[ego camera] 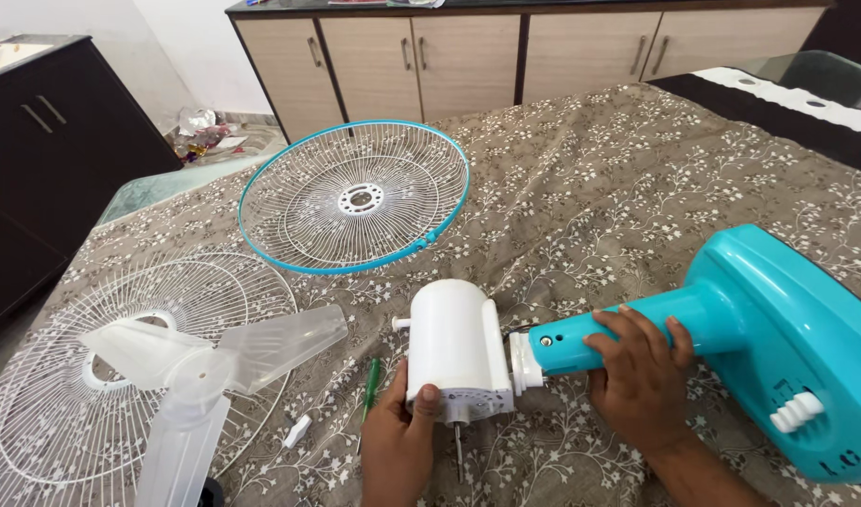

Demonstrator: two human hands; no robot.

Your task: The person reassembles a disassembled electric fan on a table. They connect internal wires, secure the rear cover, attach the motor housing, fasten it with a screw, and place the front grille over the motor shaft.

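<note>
Fan motor housing and teal stand neck lie held on the floral bedspread.
Left hand cups the smooth, hard white plastic housing, likely heavy; right hand wraps the rigid neck. Wire grilles and translucent blade look light and easily bent.

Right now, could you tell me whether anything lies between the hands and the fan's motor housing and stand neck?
Nothing visible does. The left hand already grips the white motor housing, and the right hand wraps the teal stand neck.
</note>
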